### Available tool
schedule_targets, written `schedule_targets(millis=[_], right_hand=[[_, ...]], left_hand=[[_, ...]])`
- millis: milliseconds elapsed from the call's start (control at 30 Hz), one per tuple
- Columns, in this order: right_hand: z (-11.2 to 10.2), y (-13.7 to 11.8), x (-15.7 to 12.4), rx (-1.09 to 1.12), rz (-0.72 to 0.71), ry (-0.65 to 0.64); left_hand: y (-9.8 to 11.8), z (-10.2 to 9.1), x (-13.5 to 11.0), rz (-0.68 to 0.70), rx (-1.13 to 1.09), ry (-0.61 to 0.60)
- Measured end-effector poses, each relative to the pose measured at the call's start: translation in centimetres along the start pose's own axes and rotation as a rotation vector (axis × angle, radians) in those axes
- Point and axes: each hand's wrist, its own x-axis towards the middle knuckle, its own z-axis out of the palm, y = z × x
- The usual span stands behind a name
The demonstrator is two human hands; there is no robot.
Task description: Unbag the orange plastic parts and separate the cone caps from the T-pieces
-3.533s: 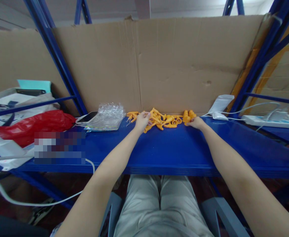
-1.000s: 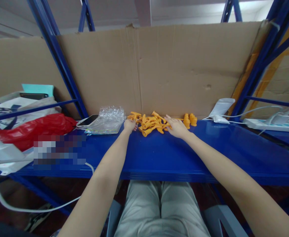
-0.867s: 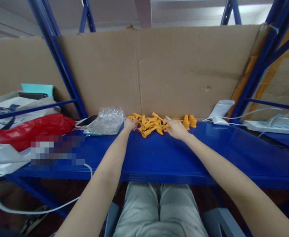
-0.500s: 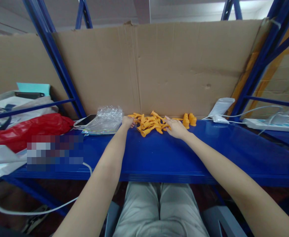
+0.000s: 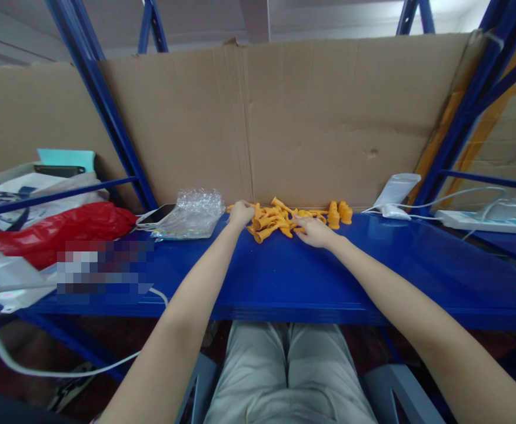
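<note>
A loose heap of orange plastic pieces (image 5: 267, 222), several of them tube-like with flared ends, lies against the cardboard at the back of the blue shelf. At the heap's left end is my left hand (image 5: 242, 213), fingers curled down and closed; what they hold, if anything, is hidden. From the right, my right hand (image 5: 314, 232) reaches in low, its fingers stretched onto the heap's edge and the thumb apart. Just beyond it stand two ridged orange stacks (image 5: 333, 216) side by side.
Left of the heap lie clear plastic bags (image 5: 191, 217) and a phone (image 5: 159, 214). A red plastic bag (image 5: 67, 229) is farther left. At right are a white packet (image 5: 399, 189), cables and a power strip (image 5: 487, 222). Cardboard (image 5: 310, 118) walls the back between blue posts.
My left hand has moved right, onto the left part of the orange heap. My right hand has stayed nearly in place at the heap's right edge. The view has shifted slightly.
</note>
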Motion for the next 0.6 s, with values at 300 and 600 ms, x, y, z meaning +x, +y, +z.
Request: schedule_targets(millis=[300, 600], right_hand=[[1.1, 0.9, 0.3, 0.026, -0.075, -0.009], [1.5, 1.1, 0.3, 0.016, -0.034, -0.023]], left_hand=[[-1.6, 1.6, -2.5, -0.058, -0.273, -0.127], [-1.3, 2.4, -2.6, 0.098, -0.235, -0.160]])
